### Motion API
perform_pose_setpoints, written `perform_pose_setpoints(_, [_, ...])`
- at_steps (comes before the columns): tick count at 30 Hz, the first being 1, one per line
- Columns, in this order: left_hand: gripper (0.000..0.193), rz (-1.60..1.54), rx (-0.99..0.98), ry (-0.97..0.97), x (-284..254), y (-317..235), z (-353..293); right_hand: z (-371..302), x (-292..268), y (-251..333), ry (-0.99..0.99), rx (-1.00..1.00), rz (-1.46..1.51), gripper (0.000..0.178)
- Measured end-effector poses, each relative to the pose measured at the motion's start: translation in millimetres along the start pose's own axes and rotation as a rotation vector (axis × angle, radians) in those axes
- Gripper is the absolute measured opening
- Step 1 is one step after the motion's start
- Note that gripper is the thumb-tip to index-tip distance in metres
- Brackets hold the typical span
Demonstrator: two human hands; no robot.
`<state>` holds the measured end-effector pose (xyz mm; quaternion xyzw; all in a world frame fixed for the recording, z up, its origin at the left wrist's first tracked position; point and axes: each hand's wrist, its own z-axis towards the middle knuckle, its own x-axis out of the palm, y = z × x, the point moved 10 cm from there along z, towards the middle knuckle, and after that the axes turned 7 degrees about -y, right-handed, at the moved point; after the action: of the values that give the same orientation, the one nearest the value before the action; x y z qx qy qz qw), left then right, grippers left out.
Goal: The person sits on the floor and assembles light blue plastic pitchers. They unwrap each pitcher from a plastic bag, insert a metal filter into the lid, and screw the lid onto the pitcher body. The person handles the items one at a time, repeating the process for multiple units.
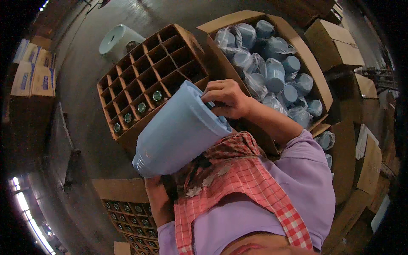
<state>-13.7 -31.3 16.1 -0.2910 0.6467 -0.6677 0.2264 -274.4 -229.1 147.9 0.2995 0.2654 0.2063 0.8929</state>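
A pale blue plastic bucket [176,131] is tilted in front of my apron, its mouth toward the upper right. My right hand [227,98] is closed at the mouth, fingers curled in over the rim; what they pinch inside is hidden. My left forearm [157,199] runs up behind the bucket's lower end, and the bucket hides that hand. Just beyond the bucket stands a divided cardboard box [123,136]. Several round-topped dark green pieces [141,107] sit in its near row of compartments; the other compartments look dark.
An open carton [316,80] at the right holds several blue cups [275,76] in clear plastic. Another carton [119,189] of green-topped pieces lies at lower left. A pale hollow cylinder [121,40] is on the floor behind. Closed boxes [333,44] stand at far right.
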Motion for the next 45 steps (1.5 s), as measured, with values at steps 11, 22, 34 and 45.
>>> perform_pose_setpoints(11, [0.024, 0.350, 0.472, -0.097, -1, -93, -16, -14, 10, -60, -0.052, 0.637, 0.422, 0.027])
perform_pose_setpoints(22, [0.038, 0.134, 0.521, 0.456, 76, -134, -58, 5, 27, -87, 0.135, 0.623, 0.685, 0.032])
perform_pose_setpoints(34, [0.039, -0.085, -0.431, 0.117, -15, 40, 25, 19, 35, -126, -0.239, 0.469, 0.769, 0.022])
perform_pose_setpoints(45, [0.048, -0.267, -0.564, -0.538, -51, 97, 48, -216, -107, -158, -0.608, 0.635, -0.686, 0.029])
